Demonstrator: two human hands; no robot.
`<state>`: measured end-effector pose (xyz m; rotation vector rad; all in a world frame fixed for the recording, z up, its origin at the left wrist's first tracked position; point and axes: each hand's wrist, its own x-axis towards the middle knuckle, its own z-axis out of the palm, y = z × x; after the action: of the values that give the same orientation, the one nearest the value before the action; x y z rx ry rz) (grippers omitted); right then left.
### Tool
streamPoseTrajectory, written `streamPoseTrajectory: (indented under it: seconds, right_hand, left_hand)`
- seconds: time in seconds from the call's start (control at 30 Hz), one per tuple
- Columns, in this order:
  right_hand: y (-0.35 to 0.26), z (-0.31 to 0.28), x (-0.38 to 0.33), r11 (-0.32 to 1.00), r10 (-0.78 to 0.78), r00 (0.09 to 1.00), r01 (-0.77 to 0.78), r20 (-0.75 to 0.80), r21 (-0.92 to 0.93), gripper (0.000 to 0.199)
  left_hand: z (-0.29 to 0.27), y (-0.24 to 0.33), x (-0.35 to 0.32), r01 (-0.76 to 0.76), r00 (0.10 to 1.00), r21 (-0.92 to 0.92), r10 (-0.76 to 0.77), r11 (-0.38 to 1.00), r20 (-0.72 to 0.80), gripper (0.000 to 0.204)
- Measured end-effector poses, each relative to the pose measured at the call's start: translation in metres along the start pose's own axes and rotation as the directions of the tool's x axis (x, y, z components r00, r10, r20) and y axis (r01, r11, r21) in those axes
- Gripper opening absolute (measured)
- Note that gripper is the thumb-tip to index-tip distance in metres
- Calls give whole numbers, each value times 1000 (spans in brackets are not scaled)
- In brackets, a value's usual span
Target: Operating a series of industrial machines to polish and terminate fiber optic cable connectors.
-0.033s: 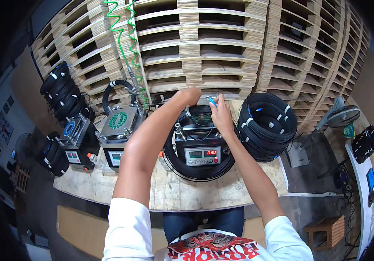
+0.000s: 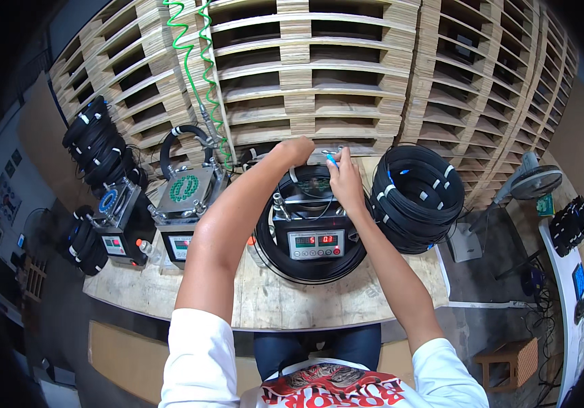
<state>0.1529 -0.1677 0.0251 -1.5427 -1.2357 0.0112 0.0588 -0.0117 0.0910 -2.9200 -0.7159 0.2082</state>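
A grey metal machine with a red digital readout stands on the wooden bench. A large black cable coil lies around it. My left hand is curled over the machine's rear top edge; what it grips is hidden. Just to its right, my right hand pinches a small blue-tipped cable end above the machine's back. A stack of black cable coils with white ties sits right of my right forearm.
Two similar machines stand at the left. A green spiral hose hangs above them. More black coils lean on the stacked wooden pallets behind. A floor fan stands at the right.
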Motion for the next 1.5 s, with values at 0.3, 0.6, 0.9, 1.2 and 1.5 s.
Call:
streamPoseTrajectory:
  seconds: [0.3, 0.6, 0.9, 1.2, 1.5]
  right_hand:
    - [2, 3, -1, 999, -37, 999, 37, 1, -9, 22]
    - [4, 0, 1, 984, -113, 990, 123, -82, 132, 22]
    - [-47, -20, -85, 987, -113, 970, 84, -215, -140, 28]
    - [-31, -41, -101, 719, 230, 965, -255, 124, 646, 31]
    - [0, -118, -36, 854, 171, 872, -363, 459, 372, 33]
  left_hand:
    - [4, -13, -4, -135, 991, -29, 136, 990, 6, 19]
    - [-3, -8, -54, -144, 920, -652, -142, 744, -365, 23]
    - [53, 51, -196, 62, 715, -730, -540, 681, -443, 31]
    - [101, 79, -196, -246, 718, -959, -690, -137, -86, 34]
    - [82, 29, -215, -69, 835, -994, -551, -88, -9, 32]
